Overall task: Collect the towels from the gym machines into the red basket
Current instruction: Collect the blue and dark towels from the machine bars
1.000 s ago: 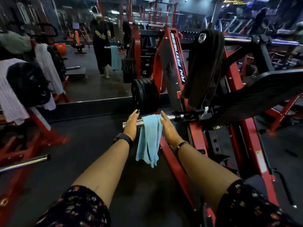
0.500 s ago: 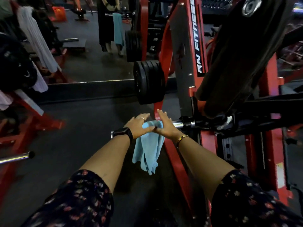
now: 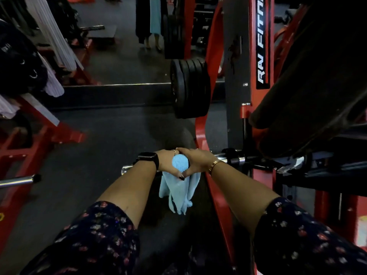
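Observation:
A light blue towel (image 3: 179, 192) hangs over the chrome bar (image 3: 221, 155) of a red gym machine (image 3: 200, 128), low in the middle of the view. My left hand (image 3: 167, 162) and my right hand (image 3: 197, 160) close round the bunched top of the towel from either side, fingertips meeting above and below it. The towel's lower part dangles free under my hands. A dark towel (image 3: 315, 80) is draped on the machine at the upper right. The red basket is not in view.
Black weight plates (image 3: 188, 88) hang on the machine just beyond my hands. A mirror along the far wall shows a person and a blue towel. At the left stand a red rack (image 3: 39, 124) with striped and dark cloths (image 3: 53, 36) and another chrome bar (image 3: 17, 180).
My head has moved closer and tilted down. Both hands went from flat at the towel's sides to curled round its top, bunching it on the bar.

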The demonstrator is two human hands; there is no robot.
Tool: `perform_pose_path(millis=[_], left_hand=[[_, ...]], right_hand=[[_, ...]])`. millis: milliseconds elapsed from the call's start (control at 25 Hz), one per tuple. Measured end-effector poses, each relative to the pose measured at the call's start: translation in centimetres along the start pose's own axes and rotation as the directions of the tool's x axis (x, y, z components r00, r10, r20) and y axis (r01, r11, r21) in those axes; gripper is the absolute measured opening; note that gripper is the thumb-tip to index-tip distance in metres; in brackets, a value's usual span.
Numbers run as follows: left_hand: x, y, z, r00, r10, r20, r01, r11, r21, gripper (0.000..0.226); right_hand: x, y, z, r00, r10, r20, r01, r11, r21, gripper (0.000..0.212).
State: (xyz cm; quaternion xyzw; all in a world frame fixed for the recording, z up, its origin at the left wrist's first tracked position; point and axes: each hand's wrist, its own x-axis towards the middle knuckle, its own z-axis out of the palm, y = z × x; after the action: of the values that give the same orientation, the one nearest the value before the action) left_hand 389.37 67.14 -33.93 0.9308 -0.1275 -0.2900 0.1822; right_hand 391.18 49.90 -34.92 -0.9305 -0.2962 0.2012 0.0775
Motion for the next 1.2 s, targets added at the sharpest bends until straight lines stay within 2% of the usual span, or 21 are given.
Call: perform_pose_path(millis=[200, 280, 360, 480, 640, 720, 840, 920, 1120, 1200], left_hand=[[-0.7, -0.1, -0.4, 0.999, 0.029, -0.038, -0.032, 0.996, -0.081, 0.084], [-1.2, -0.5, -1.5, 0.991, 0.047, -0.127, -0.07, 0.982, -0.178, 0.066], [-1.4, -0.7, -3.0, 0.972, 0.052, -0.229, -0.113, 0.96, -0.258, 0.048], [-2.2, -0.3, -5.2, 0.951, 0.07, -0.301, -0.177, 0.922, -0.344, 0.041], [-3.8, 1.7, -6.9, 0.898, 0.094, -0.429, -0.342, 0.761, -0.551, 0.033], [-4.9, 2.7, -7.9, 0.869, 0.092, -0.487, -0.409, 0.687, -0.601, 0.029], [-6.3, 4.7, -9.6, 0.824, 0.151, -0.545, -0.506, 0.627, -0.591, 0.037], [-7.4, 6.3, -10.8, 0.792, 0.187, -0.581, -0.563, 0.593, -0.576, 0.044], [-9.9, 11.1, -12.8, 0.729, 0.256, -0.634, -0.667, 0.472, -0.576, 0.045], [-10.4, 12.7, -12.9, 0.699, 0.319, -0.64, -0.705, 0.456, -0.542, 0.052]], right_hand=[[-1.1, -0.7, -0.2, 0.998, 0.019, -0.056, -0.011, 0.991, 0.135, 0.088], [-1.9, -1.2, -0.7, 0.985, 0.089, -0.15, -0.046, 0.962, 0.27, 0.072], [-2.5, -1.8, -1.7, 0.933, 0.234, -0.272, -0.099, 0.897, 0.431, 0.05], [-3.6, -2.6, -3.2, 0.863, 0.381, -0.332, -0.107, 0.779, 0.618, 0.037], [-5.8, -4.1, -5.9, 0.772, 0.484, -0.411, 0.053, 0.596, 0.801, 0.031], [-7.0, -5.0, -7.7, 0.715, 0.521, -0.466, 0.142, 0.545, 0.826, 0.028], [-9.1, -6.5, -10.2, 0.674, 0.537, -0.507, 0.259, 0.471, 0.843, 0.026], [-10.4, -7.2, -11.7, 0.647, 0.531, -0.546, 0.319, 0.462, 0.827, 0.027], [-13.8, -8.8, -15.8, 0.564, 0.546, -0.62, 0.464, 0.412, 0.784, 0.018], [-14.9, -9.2, -16.8, 0.553, 0.555, -0.621, 0.503, 0.373, 0.78, 0.017]])
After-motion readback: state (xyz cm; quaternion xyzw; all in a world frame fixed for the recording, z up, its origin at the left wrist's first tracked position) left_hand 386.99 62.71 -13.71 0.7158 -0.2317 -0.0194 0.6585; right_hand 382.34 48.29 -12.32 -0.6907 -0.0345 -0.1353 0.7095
